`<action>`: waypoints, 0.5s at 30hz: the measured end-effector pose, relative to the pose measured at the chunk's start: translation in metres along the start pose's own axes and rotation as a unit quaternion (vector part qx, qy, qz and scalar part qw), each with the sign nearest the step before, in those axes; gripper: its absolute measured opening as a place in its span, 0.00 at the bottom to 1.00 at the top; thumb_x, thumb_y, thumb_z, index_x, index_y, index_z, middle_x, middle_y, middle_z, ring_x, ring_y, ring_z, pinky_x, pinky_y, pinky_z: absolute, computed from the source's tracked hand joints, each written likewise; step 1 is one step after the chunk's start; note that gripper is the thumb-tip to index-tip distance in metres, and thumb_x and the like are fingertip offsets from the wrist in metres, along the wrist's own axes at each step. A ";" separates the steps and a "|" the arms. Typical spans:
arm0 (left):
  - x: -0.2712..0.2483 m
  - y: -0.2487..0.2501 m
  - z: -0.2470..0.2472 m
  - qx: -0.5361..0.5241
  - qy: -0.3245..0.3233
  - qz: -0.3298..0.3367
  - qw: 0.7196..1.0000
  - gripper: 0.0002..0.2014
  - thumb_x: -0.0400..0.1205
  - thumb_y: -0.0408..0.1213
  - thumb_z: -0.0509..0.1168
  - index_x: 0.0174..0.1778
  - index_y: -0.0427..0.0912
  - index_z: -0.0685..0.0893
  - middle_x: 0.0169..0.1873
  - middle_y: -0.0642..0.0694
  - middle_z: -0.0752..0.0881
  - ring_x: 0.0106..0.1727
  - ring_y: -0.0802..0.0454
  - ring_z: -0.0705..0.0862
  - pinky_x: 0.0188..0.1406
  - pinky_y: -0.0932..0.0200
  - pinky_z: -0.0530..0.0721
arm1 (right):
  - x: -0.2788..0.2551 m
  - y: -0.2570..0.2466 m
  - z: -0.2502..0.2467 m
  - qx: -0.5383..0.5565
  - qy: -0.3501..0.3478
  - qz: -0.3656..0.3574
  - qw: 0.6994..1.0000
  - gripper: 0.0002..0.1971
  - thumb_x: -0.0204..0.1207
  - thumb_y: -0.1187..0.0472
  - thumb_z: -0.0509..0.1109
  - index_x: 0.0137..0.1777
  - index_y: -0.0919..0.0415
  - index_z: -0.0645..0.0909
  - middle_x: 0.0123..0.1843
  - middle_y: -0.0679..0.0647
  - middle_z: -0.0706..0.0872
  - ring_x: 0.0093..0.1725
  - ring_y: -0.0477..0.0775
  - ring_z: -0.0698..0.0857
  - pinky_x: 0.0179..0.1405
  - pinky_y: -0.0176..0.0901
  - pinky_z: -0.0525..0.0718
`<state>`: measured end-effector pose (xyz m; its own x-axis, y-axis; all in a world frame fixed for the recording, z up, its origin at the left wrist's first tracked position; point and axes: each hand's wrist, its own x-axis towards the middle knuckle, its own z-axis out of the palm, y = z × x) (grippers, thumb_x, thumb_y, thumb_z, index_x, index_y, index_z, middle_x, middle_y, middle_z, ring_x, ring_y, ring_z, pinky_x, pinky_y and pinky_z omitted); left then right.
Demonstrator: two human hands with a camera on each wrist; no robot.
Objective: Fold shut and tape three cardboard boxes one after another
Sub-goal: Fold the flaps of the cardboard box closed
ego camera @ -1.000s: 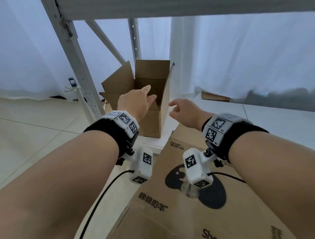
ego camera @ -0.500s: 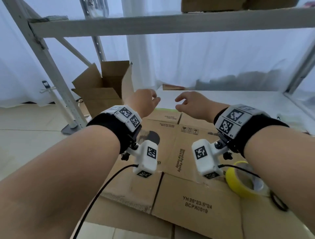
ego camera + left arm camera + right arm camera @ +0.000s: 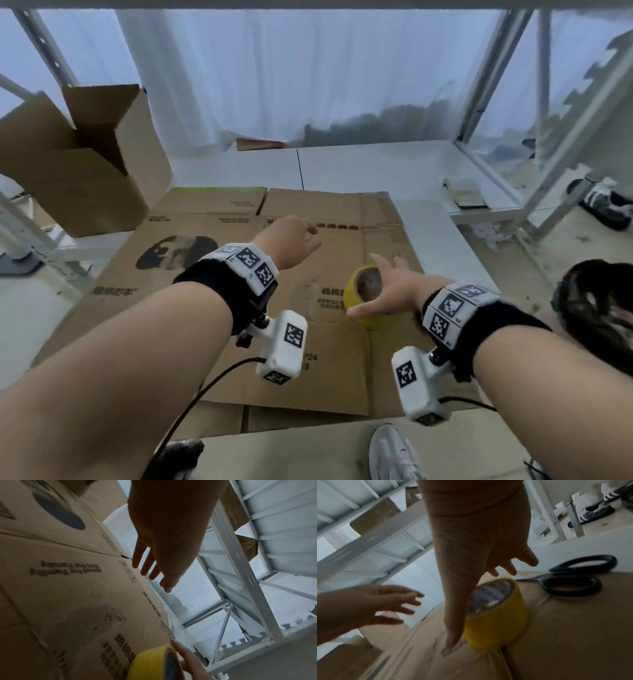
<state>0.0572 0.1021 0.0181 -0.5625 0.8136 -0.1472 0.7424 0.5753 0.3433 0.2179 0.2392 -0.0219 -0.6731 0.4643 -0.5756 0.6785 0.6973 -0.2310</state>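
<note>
**Right hand closing on the tape roll**

The yellow roll of packing tape (image 3: 363, 297) stands on its flat side on the flattened brown cardboard sheet (image 3: 212, 284) spread over the floor, its hollow core pointing up. It sits directly beneath the right hand (image 3: 394, 291); the fingers (image 3: 527, 557) are spread wide over the far rim and the thumb reaches down the near wall to the cardboard. They bracket the roll but, as far as I can tell, do not yet grip it. The left hand (image 3: 291, 245) hovers farther away to the left, fingers loosely extended, holding nothing, so the right is clearly nearer. Black-handled scissors (image 3: 573, 577) lie just beyond the roll, past the right fingertips. An open brown cardboard box (image 3: 85, 161), flaps up, stands well apart, beyond the left hand.

Readable print on the sheet includes "Named For Family" in the left wrist view, upside down; the Chinese characters and a dark round logo are too blurred to read.
</note>
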 end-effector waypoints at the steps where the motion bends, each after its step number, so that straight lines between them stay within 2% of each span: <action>1: 0.004 0.002 0.003 -0.001 -0.004 0.001 1.000 0.20 0.87 0.46 0.57 0.73 0.43 0.75 0.68 0.42 0.80 0.66 0.45 0.79 0.62 0.55 0.75 | 0.002 -0.001 0.006 -0.008 0.025 -0.010 1.000 0.66 0.52 0.23 0.74 0.84 0.44 0.40 0.85 0.61 0.47 0.84 0.64 0.53 0.79 0.65 0.62; 3: 0.012 0.003 0.008 -0.005 -0.006 0.003 1.000 0.20 0.87 0.46 0.57 0.73 0.43 0.76 0.68 0.42 0.80 0.66 0.46 0.79 0.63 0.54 0.76 | 0.006 -0.005 0.009 -0.009 0.105 -0.050 0.993 0.58 0.60 0.32 0.74 0.84 0.48 0.45 0.81 0.62 0.58 0.80 0.65 0.61 0.77 0.61 0.65; 5: 0.020 0.001 0.015 -0.005 -0.008 -0.003 1.000 0.20 0.87 0.46 0.56 0.73 0.43 0.76 0.69 0.42 0.79 0.66 0.46 0.79 0.64 0.53 0.76 | 0.011 -0.002 0.000 0.076 0.196 -0.072 0.975 0.53 0.62 0.38 0.76 0.82 0.54 0.52 0.76 0.60 0.64 0.76 0.63 0.65 0.75 0.55 0.67; 8: 0.029 -0.005 0.025 -0.015 -0.010 -0.016 1.000 0.20 0.87 0.47 0.55 0.73 0.44 0.76 0.71 0.41 0.76 0.66 0.46 0.79 0.65 0.52 0.77 | 0.026 0.026 -0.024 0.197 0.334 -0.025 0.921 0.46 0.63 0.42 0.78 0.76 0.58 0.59 0.70 0.60 0.65 0.71 0.62 0.67 0.71 0.51 0.68; 12: 0.040 -0.012 0.043 -0.017 -0.016 -0.036 0.999 0.21 0.86 0.48 0.56 0.73 0.45 0.75 0.73 0.40 0.72 0.73 0.44 0.73 0.72 0.49 0.71 | 0.053 0.076 -0.028 0.135 0.349 0.081 0.924 0.46 0.67 0.42 0.74 0.82 0.55 0.56 0.74 0.64 0.59 0.74 0.67 0.61 0.73 0.54 0.66; 14: 0.045 -0.011 0.052 -0.013 -0.023 -0.043 0.999 0.23 0.86 0.50 0.57 0.75 0.45 0.73 0.73 0.40 0.72 0.74 0.42 0.70 0.74 0.46 0.71 | 0.070 0.089 -0.025 0.130 0.374 0.099 0.913 0.45 0.69 0.41 0.74 0.81 0.55 0.58 0.76 0.66 0.60 0.75 0.68 0.61 0.74 0.56 0.64; 15: 0.048 -0.008 0.056 -0.004 -0.029 -0.044 0.999 0.24 0.85 0.52 0.57 0.76 0.46 0.72 0.74 0.40 0.71 0.75 0.42 0.67 0.74 0.45 0.70 | 0.076 0.093 -0.024 0.129 0.360 0.101 0.918 0.42 0.72 0.41 0.72 0.81 0.55 0.59 0.78 0.66 0.59 0.77 0.69 0.59 0.77 0.58 0.62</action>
<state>0.0447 0.1411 -0.0440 -0.6037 0.7630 -0.2310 0.6871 0.6449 0.3348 0.2226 0.3523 -0.0687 -0.4824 0.8758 0.0193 0.7959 0.4474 -0.4079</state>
